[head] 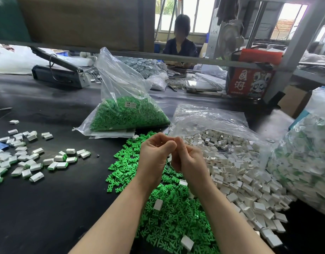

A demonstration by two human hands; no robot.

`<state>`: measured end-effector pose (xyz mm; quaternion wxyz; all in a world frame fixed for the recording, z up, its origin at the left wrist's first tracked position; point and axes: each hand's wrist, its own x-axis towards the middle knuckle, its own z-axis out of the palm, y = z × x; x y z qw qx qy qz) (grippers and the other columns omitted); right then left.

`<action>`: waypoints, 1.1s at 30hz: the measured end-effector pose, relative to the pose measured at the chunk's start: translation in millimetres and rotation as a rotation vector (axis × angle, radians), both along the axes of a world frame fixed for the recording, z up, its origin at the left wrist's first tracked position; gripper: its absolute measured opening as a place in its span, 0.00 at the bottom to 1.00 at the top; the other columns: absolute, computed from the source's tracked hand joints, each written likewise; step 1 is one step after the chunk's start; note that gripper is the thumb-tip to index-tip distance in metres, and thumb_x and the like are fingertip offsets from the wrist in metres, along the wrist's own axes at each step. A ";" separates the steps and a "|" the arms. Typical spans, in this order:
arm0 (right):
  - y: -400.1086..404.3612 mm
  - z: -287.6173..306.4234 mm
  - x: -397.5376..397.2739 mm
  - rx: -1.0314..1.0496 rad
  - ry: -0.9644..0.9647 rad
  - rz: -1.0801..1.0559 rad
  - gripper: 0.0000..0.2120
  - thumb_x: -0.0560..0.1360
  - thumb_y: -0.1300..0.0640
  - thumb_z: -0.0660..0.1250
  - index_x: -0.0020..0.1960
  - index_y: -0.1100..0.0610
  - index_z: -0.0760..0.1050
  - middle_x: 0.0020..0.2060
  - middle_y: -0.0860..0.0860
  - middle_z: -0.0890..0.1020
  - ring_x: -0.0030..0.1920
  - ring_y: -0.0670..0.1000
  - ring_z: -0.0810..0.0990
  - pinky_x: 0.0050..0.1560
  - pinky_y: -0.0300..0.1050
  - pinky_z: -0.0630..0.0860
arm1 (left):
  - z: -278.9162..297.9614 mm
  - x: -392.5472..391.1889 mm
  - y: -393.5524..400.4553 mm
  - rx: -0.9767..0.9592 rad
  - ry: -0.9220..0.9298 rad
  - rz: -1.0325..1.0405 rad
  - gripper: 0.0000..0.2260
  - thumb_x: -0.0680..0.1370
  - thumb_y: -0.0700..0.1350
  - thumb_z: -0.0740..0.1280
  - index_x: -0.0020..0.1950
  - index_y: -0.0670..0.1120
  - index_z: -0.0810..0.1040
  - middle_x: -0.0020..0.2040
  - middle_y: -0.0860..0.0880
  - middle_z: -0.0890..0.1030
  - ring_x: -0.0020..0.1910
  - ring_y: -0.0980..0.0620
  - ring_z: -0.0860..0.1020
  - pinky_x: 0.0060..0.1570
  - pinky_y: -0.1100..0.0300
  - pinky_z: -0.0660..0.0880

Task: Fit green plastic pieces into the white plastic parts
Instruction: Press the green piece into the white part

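Note:
My left hand [155, 158] and my right hand [187, 158] are raised together above the table with their backs to the camera. Their curled fingertips meet in a pinch. A sliver of a white part [169, 158] shows between them under the left thumb; whatever else they hold is hidden. Below them lies a loose heap of green plastic pieces [169, 213], with a few white parts on top. To its right a heap of white plastic parts [237, 171] spills from an open clear bag. Fitted white-and-green parts [29, 160] are scattered at the left.
A clear bag of green pieces [128, 114] stands behind the heaps. A large bag of finished parts [304, 162] fills the right edge. A heat sealer [60, 72] sits far left, a red carton [249, 79] far right. Another person sits across the black table [48, 208].

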<state>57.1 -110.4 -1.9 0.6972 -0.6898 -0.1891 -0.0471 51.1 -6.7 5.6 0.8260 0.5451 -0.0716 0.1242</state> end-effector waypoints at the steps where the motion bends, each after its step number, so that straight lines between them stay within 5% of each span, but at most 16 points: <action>1: 0.0 0.7 -0.4 0.021 0.014 0.019 0.26 0.78 0.42 0.57 0.33 0.61 0.76 0.22 0.45 0.68 0.24 0.46 0.64 0.25 0.39 0.62 | 0.5 -0.2 0.0 0.015 0.008 0.008 0.06 0.67 0.36 0.67 0.33 0.46 0.77 0.27 0.45 0.74 0.25 0.48 0.72 0.23 0.58 0.71; 3: -0.3 3.4 -1.4 0.058 0.054 0.068 0.24 0.79 0.42 0.55 0.30 0.54 0.71 0.22 0.45 0.67 0.23 0.45 0.65 0.25 0.37 0.63 | 2.4 0.2 0.9 0.029 0.026 0.019 0.05 0.67 0.37 0.67 0.34 0.46 0.79 0.27 0.45 0.75 0.25 0.48 0.72 0.25 0.58 0.71; 8: -1.7 8.9 -1.9 0.129 0.187 0.104 0.25 0.84 0.47 0.51 0.33 0.56 0.72 0.24 0.49 0.71 0.24 0.46 0.67 0.27 0.38 0.64 | 6.2 0.4 6.5 -0.062 0.041 -0.003 0.04 0.69 0.38 0.70 0.39 0.45 0.84 0.35 0.45 0.82 0.31 0.52 0.78 0.37 0.62 0.77; 22: -2.0 10.3 -1.6 0.136 0.177 0.089 0.26 0.84 0.51 0.50 0.32 0.56 0.73 0.24 0.54 0.73 0.25 0.50 0.67 0.26 0.40 0.64 | 10.6 -2.7 9.5 -0.058 0.036 -0.031 0.11 0.75 0.35 0.68 0.39 0.47 0.87 0.38 0.47 0.85 0.38 0.54 0.82 0.41 0.66 0.77; 28: -0.9 11.1 -2.2 0.137 0.221 0.057 0.25 0.85 0.51 0.50 0.34 0.57 0.72 0.25 0.52 0.73 0.24 0.49 0.70 0.26 0.38 0.65 | 8.8 -0.2 17.5 -0.004 0.066 -0.092 0.04 0.70 0.42 0.73 0.41 0.48 0.87 0.41 0.48 0.86 0.40 0.54 0.83 0.41 0.64 0.78; 33: -10.2 13.5 2.2 0.143 0.260 -0.024 0.24 0.85 0.50 0.51 0.34 0.57 0.71 0.24 0.49 0.73 0.24 0.47 0.70 0.25 0.36 0.67 | 1.4 11.4 60.1 0.162 0.201 0.185 0.02 0.69 0.42 0.76 0.41 0.47 0.85 0.38 0.50 0.85 0.36 0.56 0.81 0.37 0.62 0.80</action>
